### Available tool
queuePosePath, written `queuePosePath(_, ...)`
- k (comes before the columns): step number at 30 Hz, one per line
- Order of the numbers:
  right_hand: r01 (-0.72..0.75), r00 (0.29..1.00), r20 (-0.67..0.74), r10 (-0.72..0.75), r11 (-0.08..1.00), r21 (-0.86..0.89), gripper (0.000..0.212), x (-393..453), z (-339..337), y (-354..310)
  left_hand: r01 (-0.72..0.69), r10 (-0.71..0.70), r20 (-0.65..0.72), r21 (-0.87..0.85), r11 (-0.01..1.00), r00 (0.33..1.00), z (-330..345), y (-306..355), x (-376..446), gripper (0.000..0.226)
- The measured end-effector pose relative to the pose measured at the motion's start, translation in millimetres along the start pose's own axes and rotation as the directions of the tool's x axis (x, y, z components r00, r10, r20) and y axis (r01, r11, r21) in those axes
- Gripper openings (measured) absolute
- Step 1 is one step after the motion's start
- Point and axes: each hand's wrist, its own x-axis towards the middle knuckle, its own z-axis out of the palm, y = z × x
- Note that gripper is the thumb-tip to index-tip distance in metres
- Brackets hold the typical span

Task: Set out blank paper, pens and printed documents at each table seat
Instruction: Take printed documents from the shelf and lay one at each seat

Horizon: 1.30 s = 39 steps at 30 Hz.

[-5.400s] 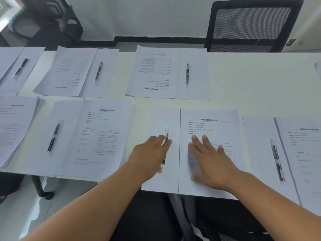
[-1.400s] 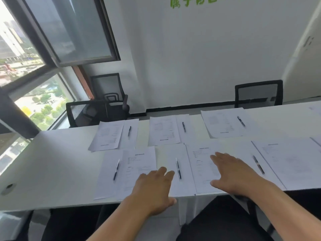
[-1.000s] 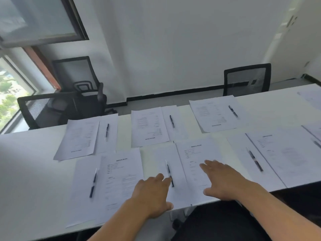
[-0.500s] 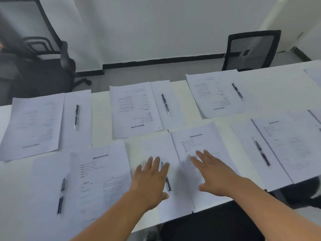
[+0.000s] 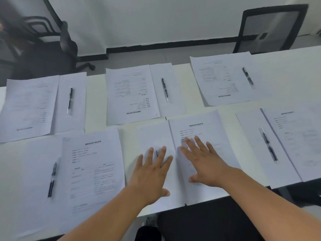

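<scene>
On the white table (image 5: 97, 94), the near middle seat has a blank sheet (image 5: 152, 136) and a printed document (image 5: 203, 126) side by side. My left hand (image 5: 152, 173) lies flat on the blank sheet with fingers spread, covering most of a black pen (image 5: 156, 152); only the pen's tip shows between two fingers. My right hand (image 5: 203, 162) rests flat, fingers apart, on the printed document. Neither hand grips anything.
Other seats hold the same sets: near left with pen (image 5: 52, 180), near right with pen (image 5: 269, 146), and three across the far side with pens (image 5: 69, 100), (image 5: 165, 89), (image 5: 247, 78). Black mesh chairs stand at far right (image 5: 271, 26) and far left (image 5: 52, 42).
The view has tilted down from the wall and window to the table. My hands have slid forward onto the middle set, the left now covering the pen.
</scene>
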Motion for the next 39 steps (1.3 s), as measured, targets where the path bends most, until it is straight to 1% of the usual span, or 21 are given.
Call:
queuePosePath(6, -0.005, 1.0, 0.02, 0.003, 0.995, 0.101, 0.113, 1, 10, 4, 0.005, -0.007, 0.04, 0.052, 0.999, 0.999, 6, 4, 10, 0.115)
queuePosePath(14, -0.019, 1.0, -0.002, 0.019, 0.993, 0.116, 0.114, -9, 26, 2, -0.028, 0.025, 0.047, 0.063, 0.998, 0.999, 12, 10, 6, 0.114)
queuePosePath(21, -0.043, 0.999, 0.009, 0.042, 0.988, 0.152, 0.113, -21, 37, -1, -0.049, 0.046, 0.059, 0.053, 0.997, 0.997, 16, 16, -2, 0.113)
queuePosePath(27, -0.051, 0.999, 0.009, 0.05, 0.986, 0.162, 0.114, -17, 33, -3, -0.058, 0.056, 0.06, 0.029, 0.998, 0.997, 14, 13, -1, 0.114)
queuePosePath(39, -0.065, 0.998, 0.016, 0.063, 0.983, 0.169, 0.114, -21, 33, 3, -0.056, 0.057, 0.026, -0.036, 0.998, 0.998, 17, 9, 0, 0.115)
